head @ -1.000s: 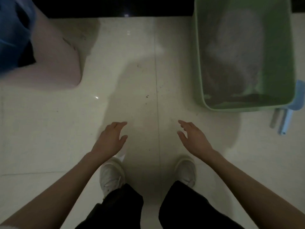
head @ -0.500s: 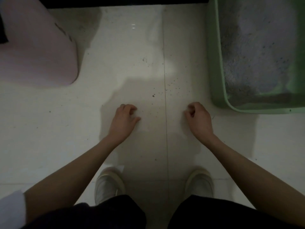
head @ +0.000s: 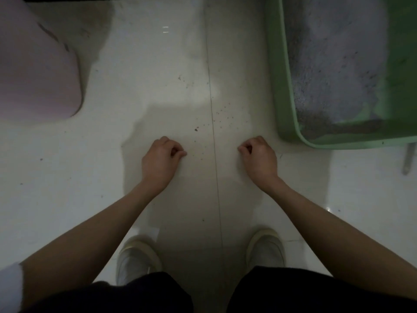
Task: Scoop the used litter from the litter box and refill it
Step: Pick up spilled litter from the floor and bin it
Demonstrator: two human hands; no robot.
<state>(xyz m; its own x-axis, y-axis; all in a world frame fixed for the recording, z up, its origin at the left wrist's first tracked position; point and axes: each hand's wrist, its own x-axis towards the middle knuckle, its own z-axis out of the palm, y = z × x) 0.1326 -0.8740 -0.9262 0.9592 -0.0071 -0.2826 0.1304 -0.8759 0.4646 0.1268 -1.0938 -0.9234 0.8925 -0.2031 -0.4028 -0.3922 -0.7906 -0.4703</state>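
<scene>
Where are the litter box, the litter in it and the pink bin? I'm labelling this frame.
litter box (head: 278, 91): head view, left green wall.
litter (head: 334, 64): head view, grey heap.
pink bin (head: 33, 75): head view, side.

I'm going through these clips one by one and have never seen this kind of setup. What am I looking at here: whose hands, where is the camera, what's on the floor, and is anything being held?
No machine here: a person wears a wide-angle camera on the head, looking down, so you see their own arms, dark trousers and light shoes.

The left hand and right hand hang over the pale tiled floor, fingers curled, holding nothing.

At upper right stands the green litter box, holding greyish litter that looks darker along its near edge. Small dark crumbs lie scattered on the floor beside it. A grey handle-like piece pokes out by the box's near corner; what it belongs to is not visible. At upper left is a pinkish rounded container.
</scene>
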